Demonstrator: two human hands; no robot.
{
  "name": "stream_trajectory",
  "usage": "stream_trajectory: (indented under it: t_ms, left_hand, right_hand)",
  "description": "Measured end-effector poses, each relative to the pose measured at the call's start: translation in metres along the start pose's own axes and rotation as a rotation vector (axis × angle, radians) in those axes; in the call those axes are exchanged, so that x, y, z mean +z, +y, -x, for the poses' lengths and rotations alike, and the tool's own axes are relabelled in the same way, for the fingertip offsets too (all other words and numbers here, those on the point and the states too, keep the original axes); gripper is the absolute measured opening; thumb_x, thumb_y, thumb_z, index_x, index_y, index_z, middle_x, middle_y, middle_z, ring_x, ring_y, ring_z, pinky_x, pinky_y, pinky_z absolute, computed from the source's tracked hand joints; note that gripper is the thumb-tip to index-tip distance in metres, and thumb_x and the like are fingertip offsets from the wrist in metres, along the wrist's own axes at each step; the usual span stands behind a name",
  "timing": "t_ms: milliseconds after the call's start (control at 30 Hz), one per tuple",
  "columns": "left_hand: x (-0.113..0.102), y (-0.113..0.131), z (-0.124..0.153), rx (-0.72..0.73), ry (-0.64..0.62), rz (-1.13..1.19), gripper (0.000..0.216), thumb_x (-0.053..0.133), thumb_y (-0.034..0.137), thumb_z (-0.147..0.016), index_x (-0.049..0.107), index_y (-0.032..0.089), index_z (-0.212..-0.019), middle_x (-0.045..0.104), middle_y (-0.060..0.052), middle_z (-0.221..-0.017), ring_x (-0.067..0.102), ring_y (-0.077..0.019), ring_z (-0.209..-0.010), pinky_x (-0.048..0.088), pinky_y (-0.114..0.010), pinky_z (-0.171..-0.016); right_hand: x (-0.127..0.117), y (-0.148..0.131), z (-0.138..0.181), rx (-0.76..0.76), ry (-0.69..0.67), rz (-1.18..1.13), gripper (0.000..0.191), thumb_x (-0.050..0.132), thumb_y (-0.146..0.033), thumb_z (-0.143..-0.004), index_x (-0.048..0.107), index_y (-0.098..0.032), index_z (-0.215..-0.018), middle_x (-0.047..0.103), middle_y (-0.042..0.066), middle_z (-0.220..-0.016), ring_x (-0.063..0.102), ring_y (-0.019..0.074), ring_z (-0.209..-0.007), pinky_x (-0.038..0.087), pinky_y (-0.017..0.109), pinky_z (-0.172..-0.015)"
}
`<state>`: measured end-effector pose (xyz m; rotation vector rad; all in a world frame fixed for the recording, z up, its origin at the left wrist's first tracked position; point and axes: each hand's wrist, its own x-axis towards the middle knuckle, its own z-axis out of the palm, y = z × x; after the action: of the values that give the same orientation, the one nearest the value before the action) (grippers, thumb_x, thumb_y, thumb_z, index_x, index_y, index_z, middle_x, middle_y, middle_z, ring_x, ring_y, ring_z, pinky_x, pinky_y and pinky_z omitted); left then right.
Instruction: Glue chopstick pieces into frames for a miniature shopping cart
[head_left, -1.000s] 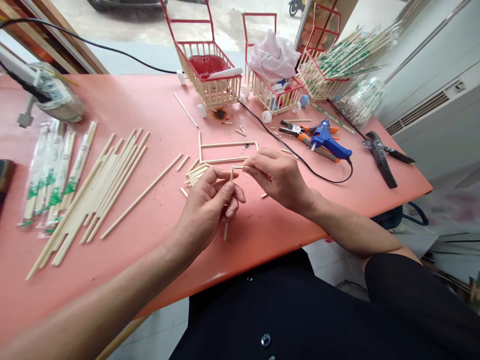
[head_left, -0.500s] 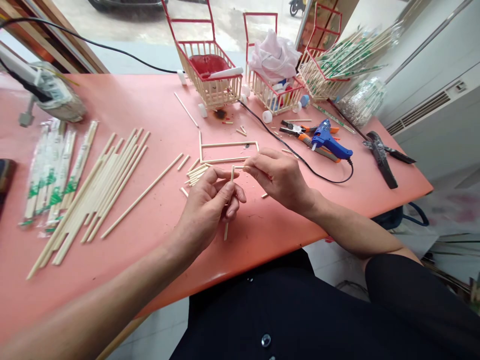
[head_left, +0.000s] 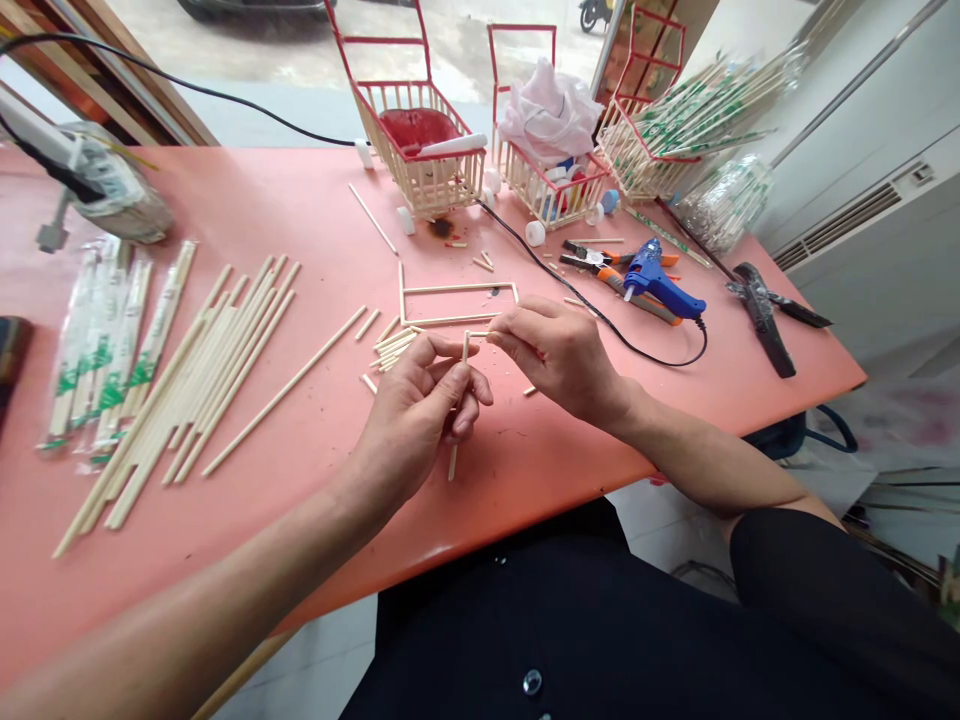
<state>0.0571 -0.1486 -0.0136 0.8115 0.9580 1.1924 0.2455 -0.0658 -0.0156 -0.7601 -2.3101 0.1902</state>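
My left hand [head_left: 424, 405] pinches an upright wooden stick [head_left: 453, 462] between thumb and fingers; its lower end shows below the hand. In my right hand [head_left: 559, 350], thumb and forefinger close on a short wooden stick [head_left: 478, 334], which lies level and meets the top of the upright one at about a right angle. Just beyond both hands, a stick frame [head_left: 457, 290] lies flat on the table. Beside my left hand is a small pile of cut stick pieces [head_left: 391, 348].
Long chopsticks [head_left: 225, 380] and wrapped chopsticks [head_left: 97, 350] lie left on the pink table [head_left: 300, 540]. A blue glue gun [head_left: 664, 285] rests on orange-handled pliers [head_left: 585, 256] at right. Small stick carts [head_left: 427, 180] with red rims stand behind. A black cable [head_left: 600, 320] crosses the table.
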Motion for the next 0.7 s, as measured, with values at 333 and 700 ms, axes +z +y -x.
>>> stream_trajectory:
  t_ms: [333,700]
  left_hand:
    - [-0.0003,0.0002,0.0005,-0.002,0.001,-0.003,0.026,0.083,0.028,-0.094,0.061,0.023,-0.106,0.069,0.003,-0.075,0.048,-0.0060,-0.045,0.038,-0.019,-0.046]
    - [0.0007,0.0008,-0.0010,-0.008,0.002,-0.006,0.023,0.080,0.024,-0.094,0.060,0.021,-0.105,0.071,0.002,-0.073,0.048,-0.0062,-0.044,0.037,-0.018,-0.046]
  right_hand:
    - [-0.0004,0.0002,-0.0001,0.005,-0.010,0.004,0.033,0.055,-0.032,-0.118,0.071,-0.020,-0.091,0.066,0.002,-0.088,0.054,0.0154,-0.077,0.044,0.028,-0.077]
    - [-0.0002,0.0017,-0.0002,0.008,-0.045,0.026,0.034,0.054,-0.031,-0.118,0.071,-0.019,-0.091,0.069,0.003,-0.091,0.058,0.0158,-0.080,0.046,0.027,-0.080]
